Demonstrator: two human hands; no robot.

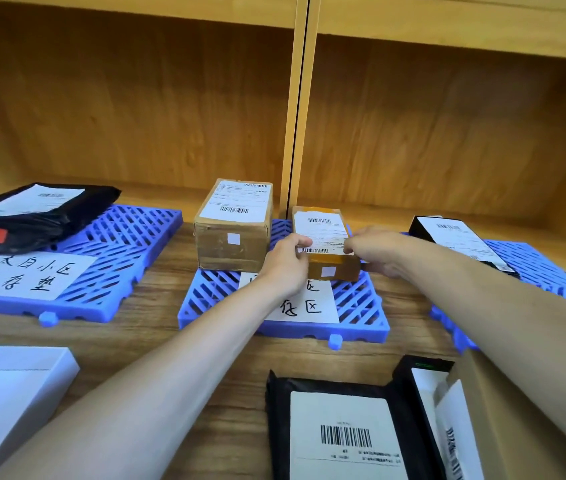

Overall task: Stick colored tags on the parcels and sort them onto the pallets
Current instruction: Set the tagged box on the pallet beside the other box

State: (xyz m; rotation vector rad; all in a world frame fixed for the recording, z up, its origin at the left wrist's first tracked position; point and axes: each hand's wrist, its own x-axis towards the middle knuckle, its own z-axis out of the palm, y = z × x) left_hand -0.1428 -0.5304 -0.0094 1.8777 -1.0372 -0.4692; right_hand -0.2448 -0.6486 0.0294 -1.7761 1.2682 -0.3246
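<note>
A small brown parcel (pixel 323 233) with a shipping label and a white tag on its near face sits on the middle blue pallet (pixel 354 306). My left hand (pixel 285 265) grips its left side and my right hand (pixel 378 251) grips its right side. A larger cardboard box (pixel 233 226) with a white tag stands just left of it on the same pallet. On the left pallet (pixel 122 244) lies a black bag parcel (pixel 35 216) with a red tag. The right pallet (pixel 531 268) holds a black parcel (pixel 461 240).
Paper signs with handwriting lie on the left pallet (pixel 28 275) and the middle pallet (pixel 309 306). Near me on the wooden table are a black bag parcel (pixel 344 431), a black box (pixel 427 410), a brown carton (pixel 503 420) and a white box (pixel 8 393). Wooden shelving rises behind.
</note>
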